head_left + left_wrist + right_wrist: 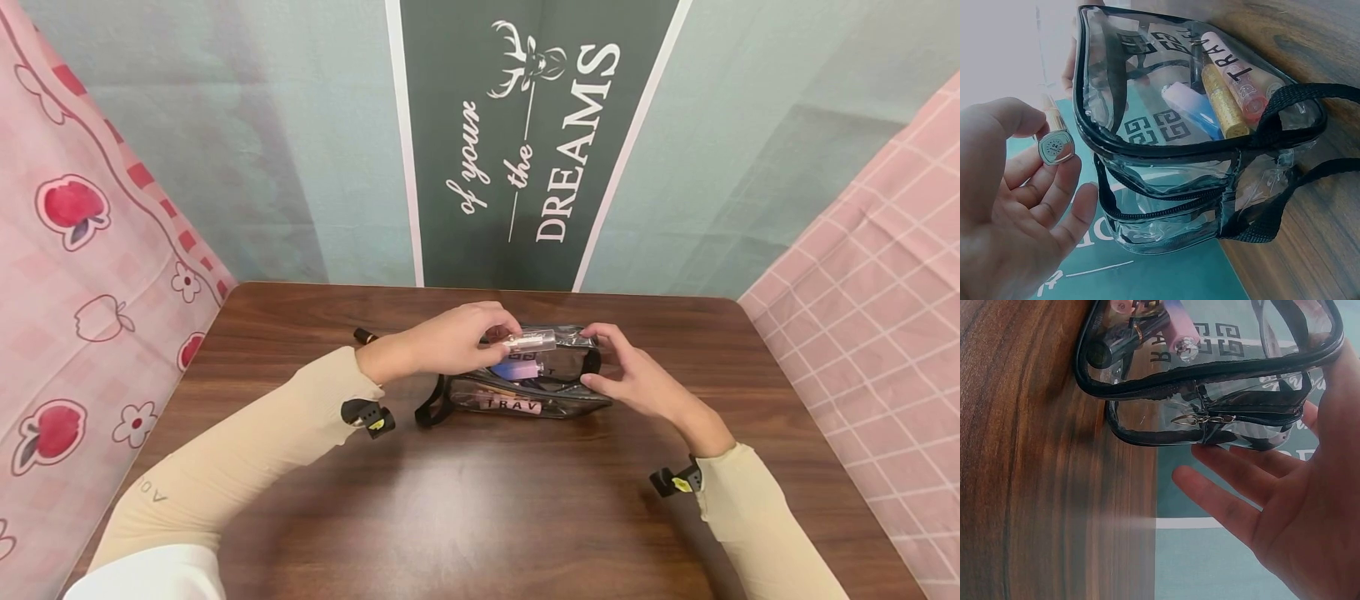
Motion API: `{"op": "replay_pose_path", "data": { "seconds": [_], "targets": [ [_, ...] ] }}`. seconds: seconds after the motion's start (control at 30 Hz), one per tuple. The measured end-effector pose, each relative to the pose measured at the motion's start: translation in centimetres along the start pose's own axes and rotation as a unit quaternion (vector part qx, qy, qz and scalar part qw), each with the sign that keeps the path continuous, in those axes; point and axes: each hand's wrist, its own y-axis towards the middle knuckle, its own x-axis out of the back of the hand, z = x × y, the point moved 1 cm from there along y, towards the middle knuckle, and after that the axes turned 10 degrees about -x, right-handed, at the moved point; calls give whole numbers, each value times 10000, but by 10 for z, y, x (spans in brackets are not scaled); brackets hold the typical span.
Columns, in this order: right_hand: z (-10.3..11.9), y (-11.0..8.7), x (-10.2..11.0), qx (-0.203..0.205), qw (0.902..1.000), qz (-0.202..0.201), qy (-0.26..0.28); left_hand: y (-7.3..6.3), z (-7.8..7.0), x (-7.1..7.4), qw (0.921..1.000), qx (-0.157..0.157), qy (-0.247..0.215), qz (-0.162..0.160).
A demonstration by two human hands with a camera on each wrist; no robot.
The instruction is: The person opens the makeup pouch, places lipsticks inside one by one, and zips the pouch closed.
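Note:
My left hand [468, 337] pinches a small lipstick tube [531, 340] with a clear cap, above the mouth of a clear toiletry bag [551, 408]. In the left wrist view, the tube's base [1057, 148] shows a round label, and it is outside the bag's black rim. My right hand [637, 375] holds the bag's right end, thumb at the near rim and a finger at the far rim. Inside the bag lie a pink-and-blue tube [1191, 109], a gold glitter tube [1225, 100], a pink tube [1238, 81] and a dark tube [1125, 344].
A black tube [365, 336] lies on the wooden table [465, 517] behind my left wrist. The bag's black strap [431, 408] loops out at its left end. Patterned cloths hang at both sides, and a printed green curtain [525, 267] hangs behind the table's far edge.

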Motion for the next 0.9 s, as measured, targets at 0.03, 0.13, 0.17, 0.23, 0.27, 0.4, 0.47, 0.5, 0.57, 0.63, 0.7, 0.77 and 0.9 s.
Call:
{"op": "replay_pose_path", "data": {
  "seconds": [0.03,0.13,0.17,0.23,0.27,0.4,0.47,0.5,0.57,0.63,0.7,0.77,0.9],
  "targets": [
    [0,0,0,0,10000,0,-4,0,0,0,10000,-5,-6,-5],
    [1,0,0,3,10000,2,-10,0,-1,0,10000,-6,-7,-6],
    [1,0,0,7,10000,-1,-14,0,-1,1,10000,-9,-11,-6],
    [1,0,0,12,10000,4,-14,0,-1,1,10000,-13,-25,-4],
    [1,0,0,13,10000,1,-11,0,-1,1,10000,-20,-44,-7],
    [1,0,0,21,10000,-10,23,0,1,1,9999,-48,-153,-31],
    [1,1,-1,34,10000,-20,23,0,1,1,9998,-55,-210,-44],
    [0,1,-1,40,10000,-19,26,0,1,1,9997,-55,-232,-44],
    [0,1,-1,53,10000,-19,14,-1,0,1,9996,-59,-265,-46],
    [-1,1,0,42,10000,-18,9,-1,0,1,9996,-70,-272,-43],
    [-1,0,0,21,10000,-25,-4,-1,0,2,9996,-83,-272,-47],
    [-1,0,0,-3,10000,-43,-47,-1,0,2,9996,-91,-271,-67],
    [-1,0,0,-41,9999,-70,-142,-2,2,3,9995,-86,-289,-103]
  ]
}}
